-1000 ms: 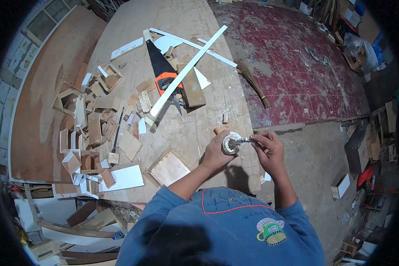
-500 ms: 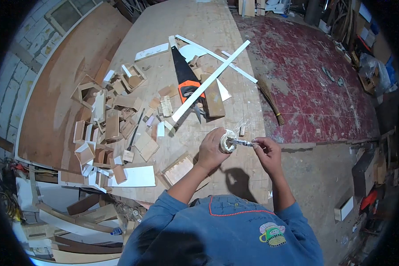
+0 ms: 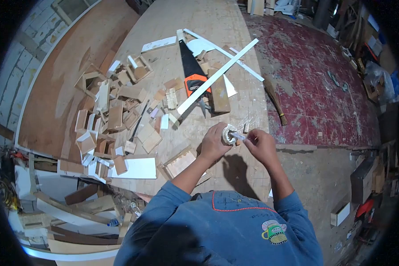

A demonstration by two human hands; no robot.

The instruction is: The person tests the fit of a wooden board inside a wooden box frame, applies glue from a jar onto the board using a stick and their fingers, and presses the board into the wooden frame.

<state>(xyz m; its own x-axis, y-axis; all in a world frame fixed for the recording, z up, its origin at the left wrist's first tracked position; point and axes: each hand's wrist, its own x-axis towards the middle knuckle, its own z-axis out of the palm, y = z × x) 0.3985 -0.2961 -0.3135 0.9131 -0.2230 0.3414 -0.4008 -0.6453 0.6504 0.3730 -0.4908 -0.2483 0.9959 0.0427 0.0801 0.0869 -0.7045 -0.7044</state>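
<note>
My left hand (image 3: 214,142) is wrapped round a small round container (image 3: 228,134) with a whitish, crusted rim, its opening facing up. In my right hand (image 3: 260,144), the fingers pinch a thin light-coloured tool (image 3: 239,136), whose far end reaches into the container's opening. What is inside the container is too small to tell. Both hands are above the near right part of the wooden table (image 3: 235,106). A small wood piece (image 3: 246,128) lies just beyond them.
A handsaw (image 3: 192,66) with an orange and black handle lies under a long white strip (image 3: 217,76). Several small wooden boxes and offcuts (image 3: 115,116) are heaped at the left. A shallow wooden tray (image 3: 180,164) sits near my left forearm. A broom (image 3: 275,103) lies right of the table.
The view has shifted, so the table items appear further right. My right hand has come closer to the container, and the tool now shows less of its length outside the opening.
</note>
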